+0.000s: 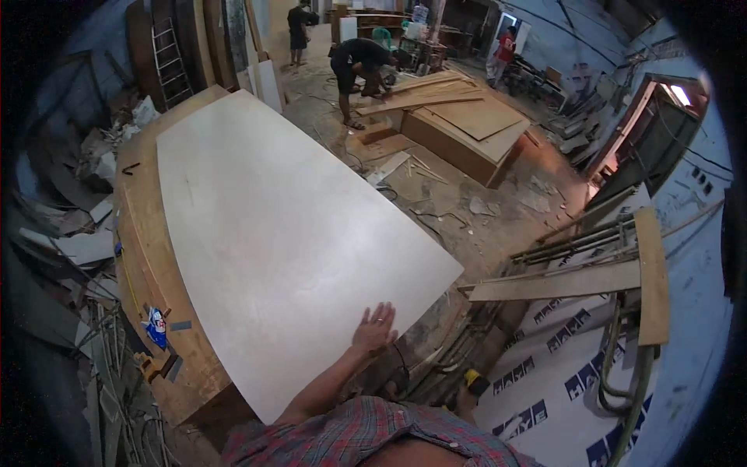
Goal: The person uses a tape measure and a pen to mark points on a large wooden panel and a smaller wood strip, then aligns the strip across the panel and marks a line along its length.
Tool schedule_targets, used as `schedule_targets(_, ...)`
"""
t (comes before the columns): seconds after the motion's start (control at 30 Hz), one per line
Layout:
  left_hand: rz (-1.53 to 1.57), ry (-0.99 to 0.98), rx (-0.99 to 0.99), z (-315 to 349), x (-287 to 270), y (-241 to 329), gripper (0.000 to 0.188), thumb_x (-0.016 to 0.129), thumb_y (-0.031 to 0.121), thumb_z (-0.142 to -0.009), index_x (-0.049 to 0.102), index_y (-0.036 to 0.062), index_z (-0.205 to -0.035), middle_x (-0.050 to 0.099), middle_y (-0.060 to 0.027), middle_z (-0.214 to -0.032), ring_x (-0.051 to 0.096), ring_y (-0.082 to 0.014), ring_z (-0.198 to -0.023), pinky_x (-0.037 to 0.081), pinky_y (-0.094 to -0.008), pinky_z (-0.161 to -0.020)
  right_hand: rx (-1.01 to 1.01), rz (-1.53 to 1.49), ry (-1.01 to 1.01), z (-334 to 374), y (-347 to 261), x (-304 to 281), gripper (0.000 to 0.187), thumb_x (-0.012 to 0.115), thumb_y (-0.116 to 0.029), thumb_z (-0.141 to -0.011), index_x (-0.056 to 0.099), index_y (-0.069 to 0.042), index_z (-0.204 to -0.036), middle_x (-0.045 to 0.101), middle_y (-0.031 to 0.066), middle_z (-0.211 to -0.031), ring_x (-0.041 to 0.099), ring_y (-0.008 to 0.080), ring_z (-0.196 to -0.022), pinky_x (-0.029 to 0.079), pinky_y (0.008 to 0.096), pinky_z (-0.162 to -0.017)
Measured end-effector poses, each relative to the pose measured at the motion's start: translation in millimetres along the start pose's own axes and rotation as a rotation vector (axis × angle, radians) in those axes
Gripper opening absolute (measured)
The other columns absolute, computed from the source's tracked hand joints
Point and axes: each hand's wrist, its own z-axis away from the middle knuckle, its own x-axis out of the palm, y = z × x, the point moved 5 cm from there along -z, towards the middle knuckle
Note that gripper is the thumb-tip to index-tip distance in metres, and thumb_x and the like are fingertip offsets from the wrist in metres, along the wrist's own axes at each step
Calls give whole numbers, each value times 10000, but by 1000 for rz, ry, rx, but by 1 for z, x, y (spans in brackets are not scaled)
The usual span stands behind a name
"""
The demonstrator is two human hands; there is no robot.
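A large pale white board (pixel 288 226) lies flat across a wooden workbench (pixel 194 381). My left hand (pixel 375 333) rests flat on the board near its close right edge, fingers stretched out, with a ring on one finger. Beside my body, my right hand (pixel 465 402) is mostly hidden by the shirt. It is closed around a small yellow-and-black tool (pixel 475 381) whose exact kind I cannot make out.
On the bench's left edge lie a blue-and-white packet (pixel 156 327) and a dark hex key (pixel 131 168). Scrap pieces (pixel 82 245) pile up on the left. Pipes and boards (pixel 556 284) lean at the right. Beyond, a person (pixel 359 66) bends beside a wooden stack (pixel 467 132).
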Motion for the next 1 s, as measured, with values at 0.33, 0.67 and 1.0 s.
schedule_targets(0.33,-14,-7,-113,-141,15,10,613,424,377,-1004,319,94,-1537,287,-114,-1619,250,-291,-1500,177,-553,-1210,195,131,-298,-44,44,-20,320,672,-231,-824,641,-10,-1054,670,115,-980,638,269,-850,498,390,-757)
schedule_targets(0.67,-108,88,-689,-155,-42,-145,656,401,434,-1018,237,144,-1583,178,-94,-1661,124,-282,-1537,90,-511,-1238,163,211,-447,-135,26,-4,300,686,-252,-821,647,-17,-1003,668,124,-922,640,280,-812,500,406,-725)
schedule_targets(1.0,-105,164,-869,-209,-50,-212,692,414,492,-1001,245,163,-1586,179,-90,-1662,128,-278,-1537,91,-531,-1234,13,334,-591,-257,-29,29,288,699,-274,-817,653,-25,-953,667,132,-864,641,290,-773,501,422,-693)
